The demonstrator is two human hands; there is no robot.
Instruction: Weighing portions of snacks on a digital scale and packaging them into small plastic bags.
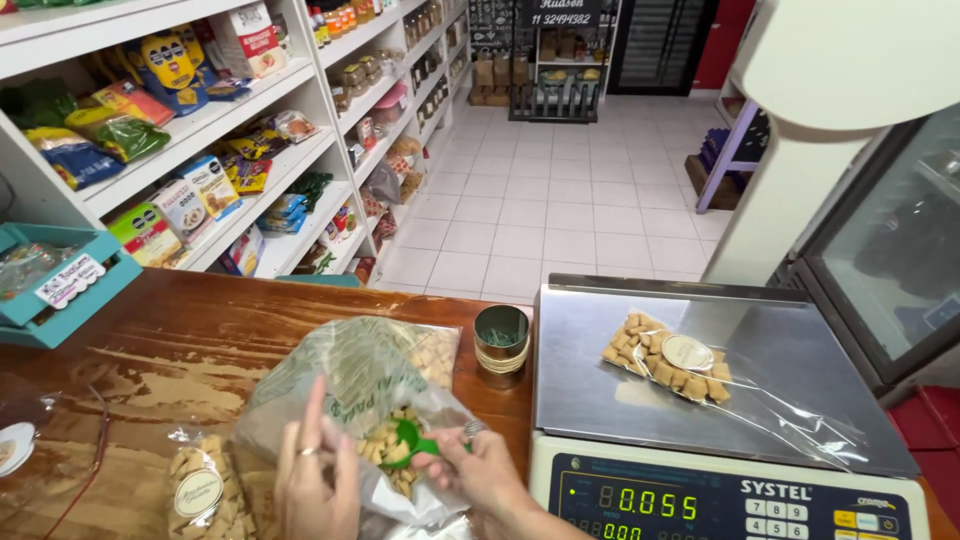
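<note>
— What does the left hand (312,478) have hold of?

— The crinkled mouth of a large clear plastic bag (352,385), glossy and rumpled, which slumps on the worn reddish wooden surface (200,340). The fingers are spread upright along the film and pinch it open; a ring shows on one finger.

— And the right hand (478,472)?

— It is clenched around the handle of a small green plastic scoop (408,442), whose bowl sits inside the bag's opening, just left of that hand, among pale tan, pillow-shaped biscuit pieces (385,448) with a dry, matte look.

— What lies near them?

— Left of the left hand, a small sealed clear packet of the same biscuits with a round pale label (205,490) lies flat on the surface. Just beyond the right hand stands a short cylindrical metal tin (501,343), open at the top, with bands wound round its lower half. To the right of the right hand sits a digital scale with a smooth brushed steel platter (790,390); on it lies another clear cellophane packet of tan biscuits with a round label (668,360), its empty end stretched flat and shiny.
</note>
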